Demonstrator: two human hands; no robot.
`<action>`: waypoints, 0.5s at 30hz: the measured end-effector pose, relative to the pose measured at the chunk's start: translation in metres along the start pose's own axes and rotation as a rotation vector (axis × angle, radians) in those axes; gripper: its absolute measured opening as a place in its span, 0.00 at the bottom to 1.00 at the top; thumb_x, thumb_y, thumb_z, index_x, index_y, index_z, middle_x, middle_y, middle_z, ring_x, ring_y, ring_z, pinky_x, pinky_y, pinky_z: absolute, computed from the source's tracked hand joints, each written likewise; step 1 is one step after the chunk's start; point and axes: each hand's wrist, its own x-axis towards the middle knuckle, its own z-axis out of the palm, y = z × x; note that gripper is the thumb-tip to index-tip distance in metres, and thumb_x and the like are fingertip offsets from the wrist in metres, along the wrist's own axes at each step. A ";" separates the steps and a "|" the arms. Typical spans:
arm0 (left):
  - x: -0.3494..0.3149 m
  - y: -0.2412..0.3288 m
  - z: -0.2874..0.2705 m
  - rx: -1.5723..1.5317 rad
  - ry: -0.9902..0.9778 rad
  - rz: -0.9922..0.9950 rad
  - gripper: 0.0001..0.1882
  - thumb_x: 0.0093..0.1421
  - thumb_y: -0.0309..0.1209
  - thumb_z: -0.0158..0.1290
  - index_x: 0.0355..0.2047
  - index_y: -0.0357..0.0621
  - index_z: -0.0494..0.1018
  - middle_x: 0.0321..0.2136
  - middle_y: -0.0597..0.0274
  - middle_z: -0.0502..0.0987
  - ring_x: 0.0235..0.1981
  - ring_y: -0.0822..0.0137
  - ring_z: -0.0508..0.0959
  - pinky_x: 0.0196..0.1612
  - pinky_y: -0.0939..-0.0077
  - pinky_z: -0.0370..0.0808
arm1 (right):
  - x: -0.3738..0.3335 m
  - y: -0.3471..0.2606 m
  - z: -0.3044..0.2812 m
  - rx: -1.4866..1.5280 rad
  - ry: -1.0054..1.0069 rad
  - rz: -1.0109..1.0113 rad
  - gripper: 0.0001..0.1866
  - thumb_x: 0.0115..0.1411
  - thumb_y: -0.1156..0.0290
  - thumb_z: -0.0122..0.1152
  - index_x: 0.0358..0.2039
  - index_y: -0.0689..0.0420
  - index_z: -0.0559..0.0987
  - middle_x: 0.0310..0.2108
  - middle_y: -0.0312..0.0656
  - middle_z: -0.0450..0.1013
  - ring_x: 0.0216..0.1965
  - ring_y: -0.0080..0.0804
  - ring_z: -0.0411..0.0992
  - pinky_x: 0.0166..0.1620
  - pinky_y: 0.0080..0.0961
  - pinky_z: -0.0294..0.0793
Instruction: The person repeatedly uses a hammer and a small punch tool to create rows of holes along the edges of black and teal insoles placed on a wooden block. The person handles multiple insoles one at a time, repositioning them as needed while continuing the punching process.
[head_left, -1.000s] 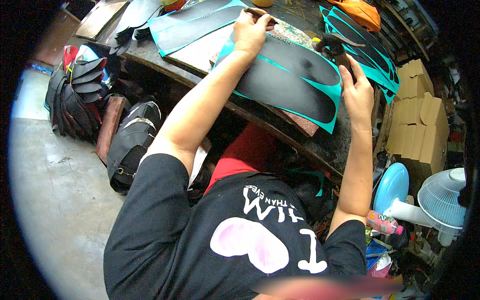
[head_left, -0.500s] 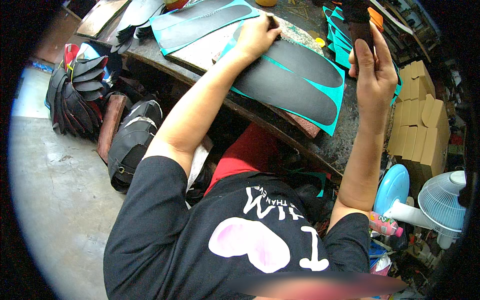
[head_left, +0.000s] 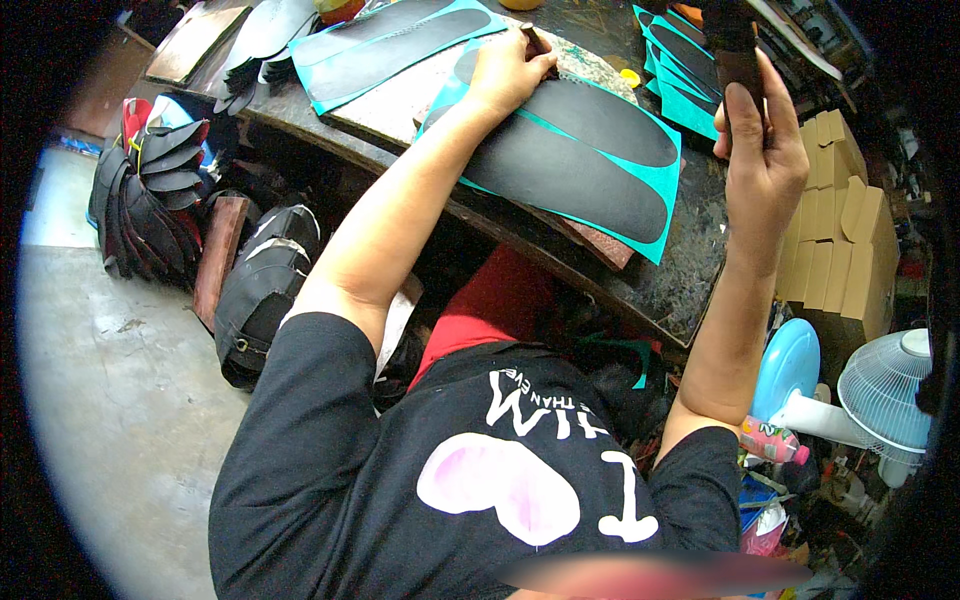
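My left hand (head_left: 505,78) is closed around a short dark punch (head_left: 536,42), which stands at the far edge of a sheet with black sole-shaped pieces on teal backing (head_left: 570,175). What the punch's lower end touches is hidden by my fingers. Raised above the right side of the bench, my right hand (head_left: 762,150) grips a dark, thick mallet-like tool (head_left: 738,75). Its top blends into the dark rim of the picture. The sheet lies on a pale slab (head_left: 590,62) and hangs a little over the bench's near side.
Another teal-backed sheet (head_left: 385,50) lies at the left of the bench (head_left: 700,255); a stack of teal-edged pieces (head_left: 680,70) is at the far right. Cardboard boxes (head_left: 835,235) and a fan (head_left: 885,385) stand to the right. Bundled black pieces (head_left: 150,200) sit at the left.
My right hand, with the mallet-like tool, has shifted slightly right and down. My left hand keeps its hold on the punch near the same spot on the sheet.
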 end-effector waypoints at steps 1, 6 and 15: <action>-0.002 0.006 0.000 0.079 0.003 0.086 0.11 0.57 0.33 0.60 0.35 0.39 0.77 0.29 0.50 0.81 0.33 0.52 0.82 0.40 0.62 0.78 | -0.001 -0.003 0.005 0.000 0.022 -0.034 0.20 0.68 0.65 0.58 0.60 0.51 0.74 0.25 0.31 0.73 0.23 0.12 0.66 0.25 0.12 0.65; -0.010 0.027 0.008 0.357 -0.012 0.339 0.08 0.57 0.31 0.57 0.36 0.43 0.74 0.30 0.47 0.79 0.34 0.45 0.80 0.40 0.55 0.77 | -0.017 0.025 0.039 -0.428 -0.183 0.219 0.22 0.65 0.48 0.56 0.57 0.39 0.76 0.41 0.48 0.80 0.41 0.49 0.79 0.43 0.40 0.77; -0.003 0.006 0.007 -0.655 0.098 -0.296 0.05 0.60 0.23 0.56 0.36 0.38 0.77 0.28 0.58 0.81 0.26 0.72 0.81 0.31 0.79 0.80 | -0.002 0.002 -0.006 -0.157 -0.006 0.036 0.20 0.66 0.63 0.61 0.58 0.51 0.76 0.31 0.35 0.77 0.28 0.18 0.70 0.31 0.18 0.69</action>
